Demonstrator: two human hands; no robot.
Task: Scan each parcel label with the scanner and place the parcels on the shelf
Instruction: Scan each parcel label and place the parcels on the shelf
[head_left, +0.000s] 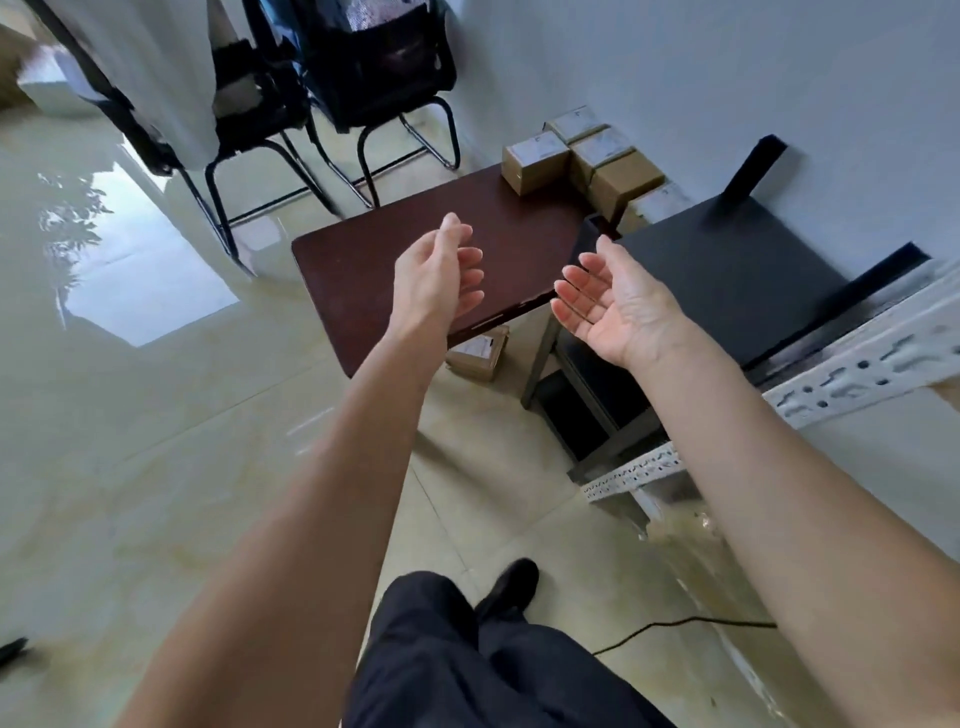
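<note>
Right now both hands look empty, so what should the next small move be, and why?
Probably reach forward to the nearest parcel at the table's far end. Left hand and right hand hang open above the table, holding nothing, and no scanner is visible.

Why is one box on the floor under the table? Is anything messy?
One parcel lies on the floor under the brown table, apart from the parcels stacked at the table's far corner. It looks strayed or dropped. Both hands are empty.
</note>
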